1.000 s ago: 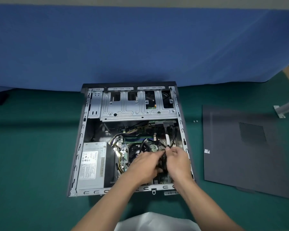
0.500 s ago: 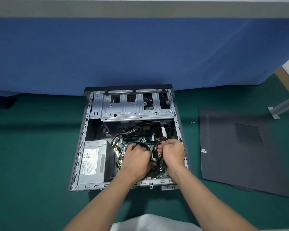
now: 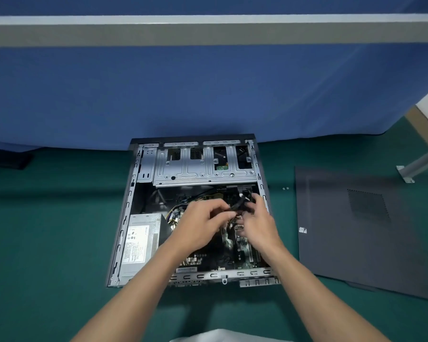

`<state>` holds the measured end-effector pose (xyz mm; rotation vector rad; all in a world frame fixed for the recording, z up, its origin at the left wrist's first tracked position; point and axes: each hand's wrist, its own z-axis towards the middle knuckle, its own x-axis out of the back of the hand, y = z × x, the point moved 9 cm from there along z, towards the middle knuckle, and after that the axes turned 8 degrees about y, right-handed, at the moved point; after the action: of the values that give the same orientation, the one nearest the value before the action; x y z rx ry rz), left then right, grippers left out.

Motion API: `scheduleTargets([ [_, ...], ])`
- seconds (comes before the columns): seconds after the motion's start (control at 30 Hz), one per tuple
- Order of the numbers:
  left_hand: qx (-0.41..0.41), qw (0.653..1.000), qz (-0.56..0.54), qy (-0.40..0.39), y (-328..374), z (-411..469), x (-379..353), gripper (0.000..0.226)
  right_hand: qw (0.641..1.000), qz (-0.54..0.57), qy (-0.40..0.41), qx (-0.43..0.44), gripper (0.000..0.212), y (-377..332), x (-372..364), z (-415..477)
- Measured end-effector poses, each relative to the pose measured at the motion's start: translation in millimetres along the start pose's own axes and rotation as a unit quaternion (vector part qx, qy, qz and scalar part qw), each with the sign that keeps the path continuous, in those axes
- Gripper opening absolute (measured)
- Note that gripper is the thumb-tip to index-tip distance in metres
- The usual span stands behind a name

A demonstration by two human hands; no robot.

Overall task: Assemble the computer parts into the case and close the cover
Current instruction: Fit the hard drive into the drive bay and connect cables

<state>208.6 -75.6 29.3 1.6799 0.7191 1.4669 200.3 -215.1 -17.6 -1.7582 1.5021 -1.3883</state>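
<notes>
While both hands sat inside the open case [image 3: 124,218], a black cable [image 3: 238,205] ran between their fingertips. Left hand [image 3: 203,225] pinched it with thumb and curled fingers. Right hand [image 3: 260,225] curled at its far end, grip too blurred to tell. Cover panel [image 3: 356,230] lay flat well right of the right hand, on green mat [image 3: 47,230]. Blue curtain [image 3: 183,95] hung behind.

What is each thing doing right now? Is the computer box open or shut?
computer case: open, lying on its side, cover off.
side cover: flat on the green mat, apart from the case.
power supply: sitting inside the case.
black cable: lifted between both hands.
left hand: pinches the black cable.
right hand: grips the black cable.
screws: loose on the mat.
</notes>
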Motion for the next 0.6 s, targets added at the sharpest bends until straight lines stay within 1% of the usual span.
scheduleTargets([
  [0.03,0.027,0.999,-0.039,0.001,-0.6,2.5,0.2,0.012,0.995,-0.089,-0.019,0.028,0.048,-1.6,-2.6,-0.9],
  [0.07,0.049,0.996,-0.073,0.003,-1.1,4.7,-0.3,0.013,0.98,-0.186,-0.039,0.058,0.047,-1.5,-6.4,-3.6],
  [0.1,0.068,0.992,-0.104,0.01,-1.7,6.6,-1.3,0.014,0.954,-0.279,-0.056,0.095,0.047,-0.4,-10.5,-7.9],
  [0.13,0.087,0.986,-0.137,0.022,-2.4,8.7,-2.4,0.014,0.92,-0.363,-0.07,0.133,0.047,0.4,-15.3,-13.9],
  [0.17,0.109,0.978,-0.173,0.036,-3.5,10.8,-3.8,0.015,0.883,-0.432,-0.082,0.167,0.041,1.3,-19.9,-20.4],
  [0.2,0.133,0.967,-0.212,0.049,-4.6,12.4,-6.6,0.014,0.85,-0.482,-0.097,0.189,0.031,3.5,-24.3,-26.8],
  [0.23,0.155,0.954,-0.251,0.058,-5.1,14.2,-10.5,0.013,0.828,-0.511,-0.121,0.197,0.023,8.7,-29.0,-31.7],
  [0.27,0.173,0.941,-0.284,0.062,-4.0,16.0,-15.7,0.012,0.821,-0.515,-0.149,0.193,0.021,17.3,-34.0,-34.7],
  [0.3,0.181,0.933,-0.305,0.06,-1.2,18.1,-21.9,0.011,0.833,-0.491,-0.178,0.183,0.02,26.3,-38.5,-37.4],
  [0.37,0.169,0.935,-0.308,0.055,7.5,23.6,-33.9,0.011,0.886,-0.386,-0.215,0.141,0.02,39.1,-41.3,-37.0],
  [0.43,0.152,0.94,-0.299,0.059,14.0,27.7,-41.0,0.012,0.929,-0.264,-0.247,0.083,0.03,39.7,-39.3,-35.9],
  [0.5,0.141,0.945,-0.286,0.068,15.1,29.4,-45.4,0.012,0.95,-0.126,-0.285,0.03,0.026,31.1,-41.3,-39.0],
  [0.53,0.137,0.948,-0.277,0.071,14.5,29.9,-47.0,0.012,0.954,-0.057,-0.294,0.01,0.023,25.6,-42.9,-39.2],
  [0.6,0.127,0.954,-0.261,0.073,11.5,30.2,-48.7,0.012,0.954,0.031,-0.297,-0.023,0.015,18.2,-44.3,-40.2],
])
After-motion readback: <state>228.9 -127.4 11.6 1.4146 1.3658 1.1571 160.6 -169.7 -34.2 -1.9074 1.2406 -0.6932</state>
